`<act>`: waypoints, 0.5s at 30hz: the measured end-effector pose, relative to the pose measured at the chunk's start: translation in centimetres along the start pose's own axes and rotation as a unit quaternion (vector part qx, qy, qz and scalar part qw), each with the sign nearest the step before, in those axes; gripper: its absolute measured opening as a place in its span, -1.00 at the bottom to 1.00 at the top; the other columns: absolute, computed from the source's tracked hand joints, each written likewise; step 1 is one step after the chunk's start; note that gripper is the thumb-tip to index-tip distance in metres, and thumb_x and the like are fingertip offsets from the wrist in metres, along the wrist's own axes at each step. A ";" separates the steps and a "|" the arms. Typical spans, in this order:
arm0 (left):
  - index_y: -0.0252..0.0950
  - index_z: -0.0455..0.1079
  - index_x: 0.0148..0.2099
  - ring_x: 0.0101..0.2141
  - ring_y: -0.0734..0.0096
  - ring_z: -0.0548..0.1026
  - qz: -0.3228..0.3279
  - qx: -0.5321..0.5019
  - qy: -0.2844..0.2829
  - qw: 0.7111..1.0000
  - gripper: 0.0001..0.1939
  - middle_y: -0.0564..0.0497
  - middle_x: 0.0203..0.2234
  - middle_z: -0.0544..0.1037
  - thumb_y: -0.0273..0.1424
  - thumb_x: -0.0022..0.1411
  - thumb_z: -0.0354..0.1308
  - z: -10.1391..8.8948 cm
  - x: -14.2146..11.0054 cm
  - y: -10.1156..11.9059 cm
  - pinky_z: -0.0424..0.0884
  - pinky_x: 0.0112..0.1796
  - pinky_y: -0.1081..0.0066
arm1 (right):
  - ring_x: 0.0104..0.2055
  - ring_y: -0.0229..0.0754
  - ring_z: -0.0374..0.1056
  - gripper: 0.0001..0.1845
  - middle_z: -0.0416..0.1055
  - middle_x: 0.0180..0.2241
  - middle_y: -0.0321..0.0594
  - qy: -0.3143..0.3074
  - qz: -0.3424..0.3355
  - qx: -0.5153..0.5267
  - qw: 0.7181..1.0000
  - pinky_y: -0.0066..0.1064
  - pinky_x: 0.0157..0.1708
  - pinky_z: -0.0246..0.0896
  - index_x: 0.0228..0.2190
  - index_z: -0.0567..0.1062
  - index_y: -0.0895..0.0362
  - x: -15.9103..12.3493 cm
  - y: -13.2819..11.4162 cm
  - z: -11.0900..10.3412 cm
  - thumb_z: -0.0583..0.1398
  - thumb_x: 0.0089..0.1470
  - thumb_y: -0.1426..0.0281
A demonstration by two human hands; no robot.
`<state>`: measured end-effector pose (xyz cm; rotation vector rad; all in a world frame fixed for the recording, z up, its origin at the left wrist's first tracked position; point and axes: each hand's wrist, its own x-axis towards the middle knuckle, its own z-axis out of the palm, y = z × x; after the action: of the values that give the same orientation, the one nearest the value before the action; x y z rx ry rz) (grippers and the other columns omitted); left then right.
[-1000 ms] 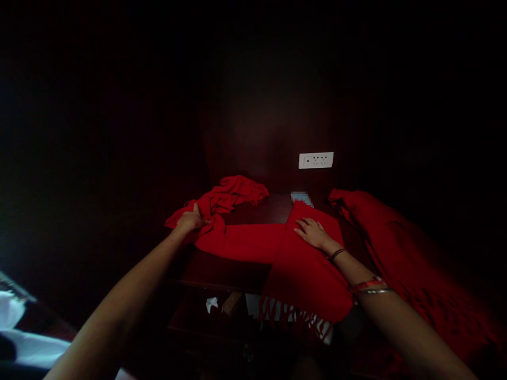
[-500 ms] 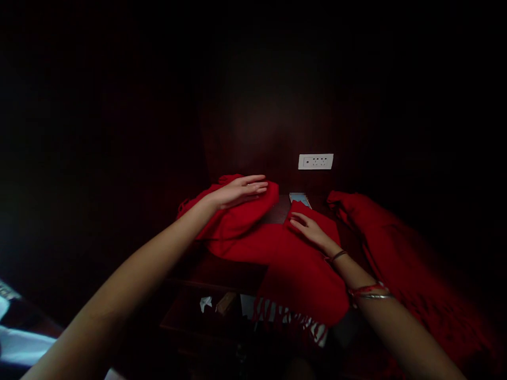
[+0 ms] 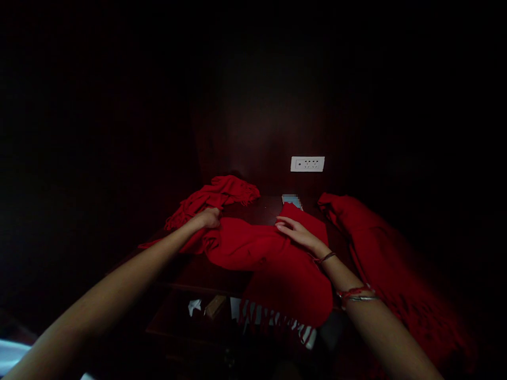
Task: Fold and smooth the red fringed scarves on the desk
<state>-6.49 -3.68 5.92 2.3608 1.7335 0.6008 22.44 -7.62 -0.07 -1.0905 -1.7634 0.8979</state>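
Note:
A red fringed scarf [image 3: 293, 279] lies across a dark wooden surface, its fringe hanging over the front edge. My left hand [image 3: 209, 217] is closed at the scarf's left side, with the cloth at its fingers; the fingertips are hidden. Resting on the right part of the scarf is my right hand [image 3: 297, 232], its fingers stretched out and slightly apart. Beyond my left hand lies another crumpled red fringed cloth [image 3: 222, 192]; whether it joins the scarf is hidden by the arm.
To the right, more red fringed cloth [image 3: 380, 237] is draped. A blue-screened phone-like thing [image 3: 291, 200], partly pixelated, lies behind the scarf. The wall carries a white socket plate [image 3: 308, 164]. Below sit a white crumpled piece [image 3: 194, 306] and a brown block [image 3: 216, 306].
My left hand has come down and toward me, going from outstretched to closed. The cloth that was raised beneath it now lies lower. My right hand still rests on the scarf.

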 end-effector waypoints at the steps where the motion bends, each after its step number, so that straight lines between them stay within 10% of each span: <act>1: -0.39 0.39 -0.51 -0.32 0.02 0.38 -0.014 0.024 0.007 1.000 -0.82 -0.14 -0.55 0.45 -0.37 -0.23 0.18 -0.8 0.4 0.9 0.26 -0.33 0.16 | -0.12 -0.24 0.21 -0.48 0.28 -0.15 -0.11 -0.003 -0.001 -0.002 1.000 -0.34 -0.05 0.03 -0.10 0.26 0.19 -0.1 -0.1 0.0 0.12 -0.12 0.22; 7: -0.35 0.37 -0.25 -0.29 0.25 0.38 0.046 0.032 0.073 0.996 -0.75 -0.09 -0.38 0.45 -0.42 -0.06 0.09 -3.4 2.3 8.6 0.25 -0.26 0.30 | -0.13 -0.27 0.21 -0.35 0.23 -0.12 -0.13 0.011 -0.002 0.107 0.994 -0.33 -0.06 0.04 0.00 0.12 0.09 0.0 0.1 -0.1 0.15 -0.15 0.22; 11: -0.41 0.30 -0.14 -0.37 0.44 0.42 0.214 -0.220 -0.007 0.952 -0.70 -0.06 -0.39 0.48 -0.43 0.02 0.04 -0.6 2.7 14.1 0.29 -0.31 0.46 | -0.09 -0.30 0.20 -0.26 0.20 -0.06 -0.27 0.048 -0.069 0.255 0.963 -0.35 -0.11 0.09 0.03 -0.01 -0.15 -0.2 -0.3 -0.8 0.18 -0.19 0.22; 15: -0.37 0.30 -0.13 -0.27 0.42 0.39 0.230 -0.241 -0.008 0.943 -0.70 -0.07 -0.27 0.46 -0.38 0.06 -0.01 1.7 3.8 13.8 0.26 -0.22 0.44 | -0.22 -0.29 0.28 -0.51 0.33 -0.19 -0.31 0.095 -0.073 0.314 0.942 -0.40 -0.14 0.12 -0.20 0.33 -0.02 -0.3 -0.8 -2.0 0.25 -0.30 0.34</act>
<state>7.29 -4.36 10.13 2.3748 0.8716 0.9397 24.06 -7.92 1.32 -0.5944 -1.2424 1.1143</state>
